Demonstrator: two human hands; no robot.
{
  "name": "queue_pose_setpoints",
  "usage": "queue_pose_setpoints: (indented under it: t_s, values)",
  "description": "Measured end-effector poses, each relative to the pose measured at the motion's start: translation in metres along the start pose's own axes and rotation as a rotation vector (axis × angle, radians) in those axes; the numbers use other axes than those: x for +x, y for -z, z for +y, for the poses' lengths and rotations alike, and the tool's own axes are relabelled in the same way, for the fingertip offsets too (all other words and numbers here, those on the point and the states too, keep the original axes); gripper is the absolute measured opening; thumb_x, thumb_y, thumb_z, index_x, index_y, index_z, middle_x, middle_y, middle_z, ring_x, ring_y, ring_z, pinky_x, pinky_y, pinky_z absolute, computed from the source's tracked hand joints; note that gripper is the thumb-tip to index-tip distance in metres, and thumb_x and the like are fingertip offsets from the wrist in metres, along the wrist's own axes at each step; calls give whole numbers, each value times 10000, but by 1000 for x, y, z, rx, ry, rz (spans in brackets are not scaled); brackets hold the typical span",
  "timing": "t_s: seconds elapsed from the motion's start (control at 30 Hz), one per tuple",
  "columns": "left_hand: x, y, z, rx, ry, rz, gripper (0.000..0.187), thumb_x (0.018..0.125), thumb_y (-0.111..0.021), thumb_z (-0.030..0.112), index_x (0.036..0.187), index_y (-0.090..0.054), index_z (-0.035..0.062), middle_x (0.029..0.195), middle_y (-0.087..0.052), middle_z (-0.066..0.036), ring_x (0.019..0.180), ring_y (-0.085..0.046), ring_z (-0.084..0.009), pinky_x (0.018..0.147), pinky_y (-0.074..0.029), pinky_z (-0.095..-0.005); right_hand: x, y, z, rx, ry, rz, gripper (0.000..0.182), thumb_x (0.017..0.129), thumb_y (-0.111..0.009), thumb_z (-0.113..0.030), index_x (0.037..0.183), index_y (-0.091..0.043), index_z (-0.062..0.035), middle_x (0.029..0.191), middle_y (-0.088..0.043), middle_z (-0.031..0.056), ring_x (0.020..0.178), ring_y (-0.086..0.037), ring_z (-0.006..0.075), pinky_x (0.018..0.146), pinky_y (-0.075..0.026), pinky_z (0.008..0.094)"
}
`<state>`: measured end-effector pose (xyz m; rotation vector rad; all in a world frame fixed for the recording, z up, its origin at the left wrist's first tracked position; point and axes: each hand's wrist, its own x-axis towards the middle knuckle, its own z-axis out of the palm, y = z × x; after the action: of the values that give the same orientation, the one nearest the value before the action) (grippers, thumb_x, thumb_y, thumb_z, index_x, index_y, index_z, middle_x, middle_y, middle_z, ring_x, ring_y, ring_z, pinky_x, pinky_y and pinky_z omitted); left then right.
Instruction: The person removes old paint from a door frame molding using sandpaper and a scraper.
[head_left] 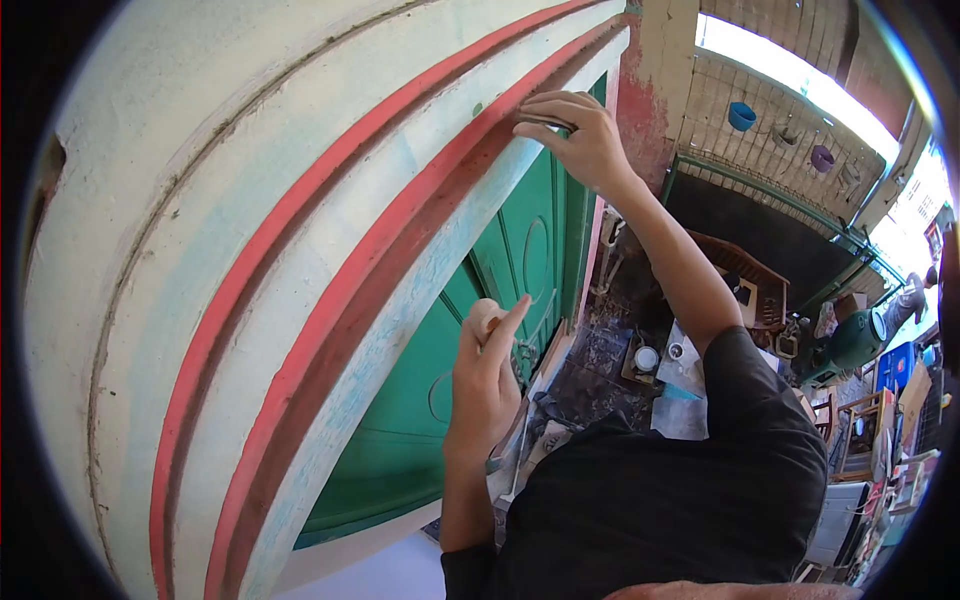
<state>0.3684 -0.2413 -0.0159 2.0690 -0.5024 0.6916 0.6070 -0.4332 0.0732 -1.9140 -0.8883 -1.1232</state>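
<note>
Both arms (665,240) raised, right fingers (555,108) holding something thin (562,127) at trim (485,135), left fingers (507,330) half-open.

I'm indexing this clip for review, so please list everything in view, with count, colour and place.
Painted plaster wall: one, cream and pale blue, left
Curved raised bands: two, red, across the wall
Panelled door: at least one, green, centre
Small hanging pots: one blue, one purple, upper right
Slatted wooden bench: one, brown, behind the right arm
Round open containers: two, whitish, below the bench
Large round container: one, dark green, right
Right-edge clutter: too small to count
Right hand: one, at the inner band, holding a thin dark item
Left hand: one, before the door
Shirt: one, black, bottom
</note>
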Motion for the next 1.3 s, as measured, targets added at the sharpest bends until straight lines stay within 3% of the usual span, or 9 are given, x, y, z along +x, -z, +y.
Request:
queue_pose_setpoints:
  t_s: [0.23, 0.33, 0.4, 0.5, 0.6, 0.83, 1.0, 1.13, 1.3]
  values:
    - [2, 73, 35, 145, -167, 168, 355, 996, -474, -67, 1346, -491, -126, 939, -652, -169, 939, -617, -242, 861, -510, -346, -2, 5, -1, -99, 40, -302, 393, 859, -814, -323, 1171, -785, -85, 1253, -727, 67, 1193, -614, 298, 1056, -477, 413]
    - [3, 97, 58, 153, 21, 381, 49, 958, -502, -37, 912, -486, -43, 928, -667, -204, 885, -677, -265, 798, -543, -367, 0, 7, 2, -22, -18, -383, 446, 862, -784, -189, 1288, -716, -76, 1280, -709, 92, 1200, -601, 331, 1082, -466, 436]
    - [5, 110, 52, 159, -96, 479, 64, 967, -483, -25, 947, -423, -38, 864, -630, -170, 833, -700, -250, 705, -574, -347, 5, 9, 0, -101, -99, -428, 446, 829, -700, -46, 1275, -697, -62, 1265, -708, 113, 1194, -600, 346, 1091, -464, 437]
    - [5, 117, 28, 303, -390, 777, 486, 1019, -418, -9, 1442, -221, -144, 819, -577, -141, 719, -713, -221, 587, -642, -285, 0, 3, -9, -154, -107, -395, 473, 789, -625, -12, 1256, -684, -52, 1247, -710, 124, 1194, -598, 356, 1093, -462, 443]
    - [-11, 132, 38, 459, -298, 745, 637, 1055, -410, 29, 1550, -40, -126, 817, -580, -153, 670, -713, -224, 613, -659, -273, 2, 7, -28, -140, -116, -413, 461, 799, -610, -52, 1254, -689, -49, 1242, -711, 126, 1201, -601, 351, 1097, -458, 454]
    - [-13, 135, 20, 503, -298, 698, 339, 1088, -451, 138, 1302, -288, -69, 882, -720, -223, 640, -682, -184, 540, -520, -219, -4, -10, -51, -185, -101, -307, 404, 800, -591, -93, 1171, -744, -42, 1241, -716, 136, 1184, -624, 334, 1073, -470, 450]
    - [-8, 129, 19, 474, -192, 647, 303, 1092, -459, 156, 1256, -308, -49, 918, -740, -222, 654, -647, -148, 631, -486, -211, -24, -21, -120, -121, 210, -196, 318, 824, -603, -116, 1071, -803, -114, 1125, -767, 104, 1044, -693, 234, 991, -484, 387]
    - [-8, 130, 18, 510, -161, 655, 249, 1079, -480, 167, 1196, -388, -32, 925, -761, -210, 685, -624, -176, 745, -503, -283, -8, -17, -47, -324, -15, -237, 372, 825, -579, -76, 1126, -798, -98, 1172, -754, 107, 1081, -656, 272, 975, -510, 419]
    - [4, 130, 25, 673, -170, 594, 190, 1056, -517, 196, 1073, -486, 9, 882, -785, -148, 748, -574, -198, 761, -461, -310, -15, -18, -76, -242, 24, -192, 390, 840, -565, -90, 1154, -795, -116, 1213, -748, 107, 1069, -656, 281, 980, -505, 413]
